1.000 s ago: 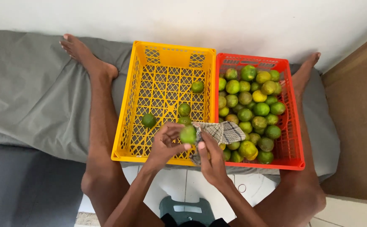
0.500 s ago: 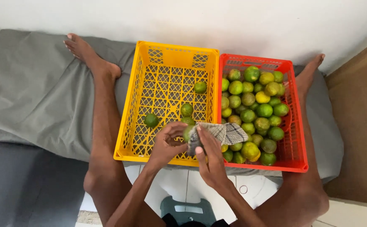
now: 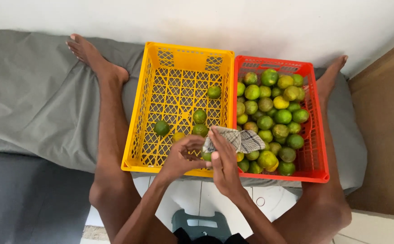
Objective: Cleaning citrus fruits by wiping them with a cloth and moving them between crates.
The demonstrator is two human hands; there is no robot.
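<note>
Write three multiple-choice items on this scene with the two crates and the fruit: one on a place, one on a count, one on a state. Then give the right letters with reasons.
1. Where does the red crate stand?
A. To the right of the yellow crate, touching it
B. Stacked on top of it
C. On the tiled floor

2. How many loose green citrus fruits show plainly on the yellow crate's floor, apart from the hands?
A. None
B. About four
C. More than twenty

3. What is the right hand doing?
A. Resting on a knee
B. Pressing a checked cloth against the fruit in the left hand
C. Gripping the red crate's rim

Answers: 1 A, the crates sit side by side on the grey bedding. 2 B, a few fruits lie scattered there. 3 B, the cloth covers the fruit held between both hands.
</note>
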